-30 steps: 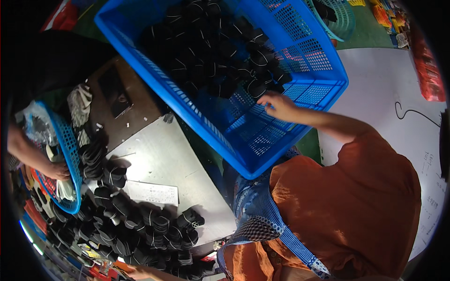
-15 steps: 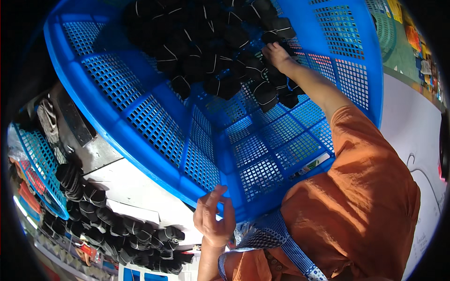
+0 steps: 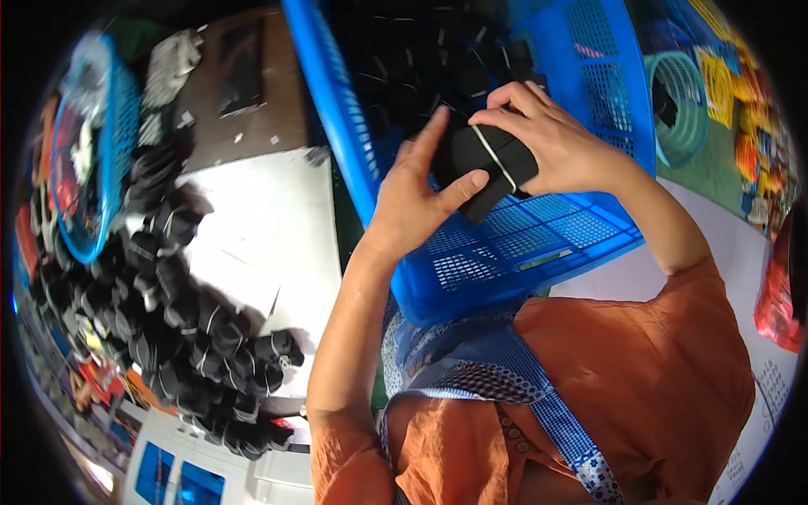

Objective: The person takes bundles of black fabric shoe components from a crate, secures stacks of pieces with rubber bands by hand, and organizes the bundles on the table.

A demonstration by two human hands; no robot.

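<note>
Between my hands, over the blue basket [image 3: 635, 118], is a black bundle [image 3: 463, 160], apparently folded cloth, with a thin white band around it. My right hand [image 3: 568, 147] grips its right end, fingers bent over the top beside the band. At the left end my left hand [image 3: 408, 202] closes on it, the thumb on the near face and the fingers along the far side. Deeper in the basket lie several more banded black bundles [image 3: 471, 76], dim in shadow. The held bundle's underside is hidden.
To the left, a large heap of black bundles [image 3: 172, 295] covers part of a white tabletop [image 3: 252, 227]. A smaller blue basket [image 3: 126, 109] with mixed contents stands beyond it. At the far right are a green basket [image 3: 699, 109] and a red plastic bag [image 3: 778, 295].
My right hand has drawn back from the pile inside the basket with a black bundle. My left hand has risen from the basket's near rim to meet it. The view has turned.
</note>
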